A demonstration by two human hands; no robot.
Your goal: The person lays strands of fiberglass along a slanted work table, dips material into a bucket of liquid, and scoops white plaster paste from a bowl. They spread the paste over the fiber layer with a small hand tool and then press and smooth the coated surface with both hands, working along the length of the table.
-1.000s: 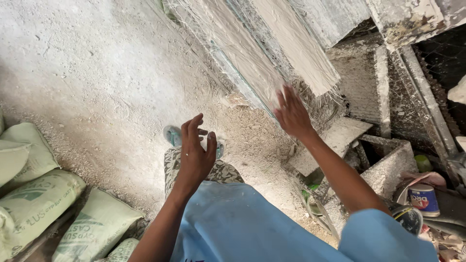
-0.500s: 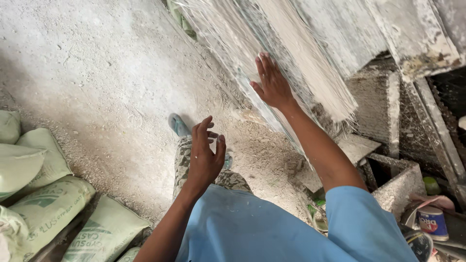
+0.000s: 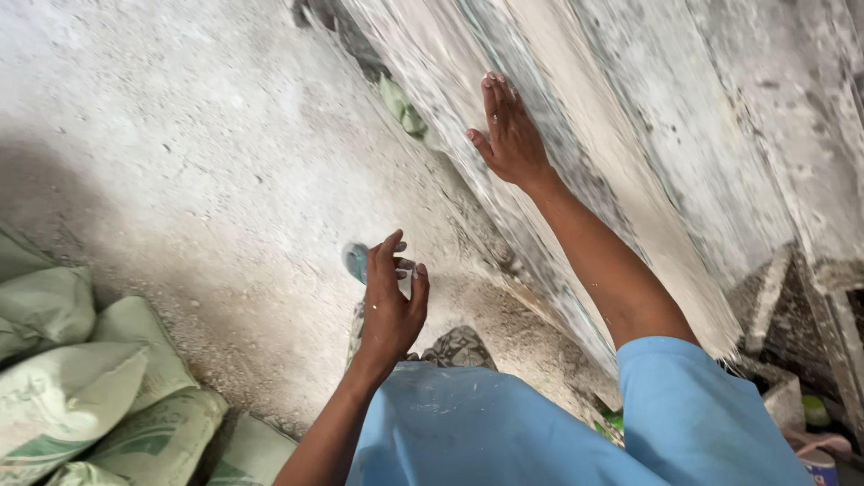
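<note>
We keep our right hand (image 3: 510, 135) flat, grip open, on what seems a leaning slab (image 3: 576, 117); left hand (image 3: 391, 306) hangs open, empty.

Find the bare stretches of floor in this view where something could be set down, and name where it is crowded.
The concrete floor is bare from the upper left to the leaning slabs, where the right hand lies flat. The left hand hangs empty above a shoe. Crowded: stacked sacks at lower left, rubble and containers at lower right.
</note>
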